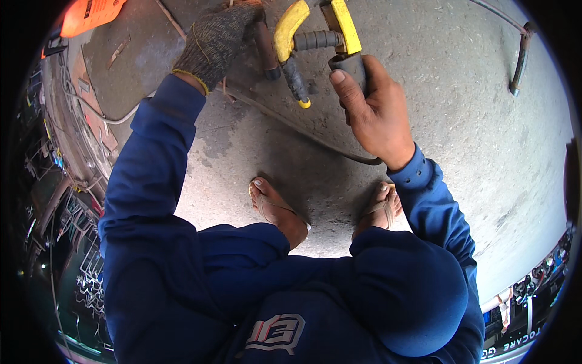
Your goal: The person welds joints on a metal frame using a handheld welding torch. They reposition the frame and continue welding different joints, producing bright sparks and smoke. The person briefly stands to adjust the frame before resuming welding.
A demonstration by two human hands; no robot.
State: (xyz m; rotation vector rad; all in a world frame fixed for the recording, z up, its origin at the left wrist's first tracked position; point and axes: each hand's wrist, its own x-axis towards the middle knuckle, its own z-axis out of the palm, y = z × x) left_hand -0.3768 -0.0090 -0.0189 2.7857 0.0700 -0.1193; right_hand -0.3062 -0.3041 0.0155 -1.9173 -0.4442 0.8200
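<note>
In my bare right hand [382, 112] is the dark handle of a welding electrode holder [347, 27], with the thumb pressed along its side. The holder has yellow jaw parts, a grey spring between them and a dark lever with a yellow tip. My left hand [215, 42], in a dark knit glove with a yellow cuff, is closed near the top edge, its fingertips partly cut off. A brown, dark-ended tube [267, 51] sits right beside its fingers; whether they grip it is unclear. A thin stick shows above the glove.
A dark cable [297, 127] curves over the concrete floor [473, 121] toward my right wrist. My sandalled feet [276, 209] stand below. An orange object [91, 15] lies at the upper left, near a pale cable [115, 120]. A metal bar [520, 64] is at the upper right.
</note>
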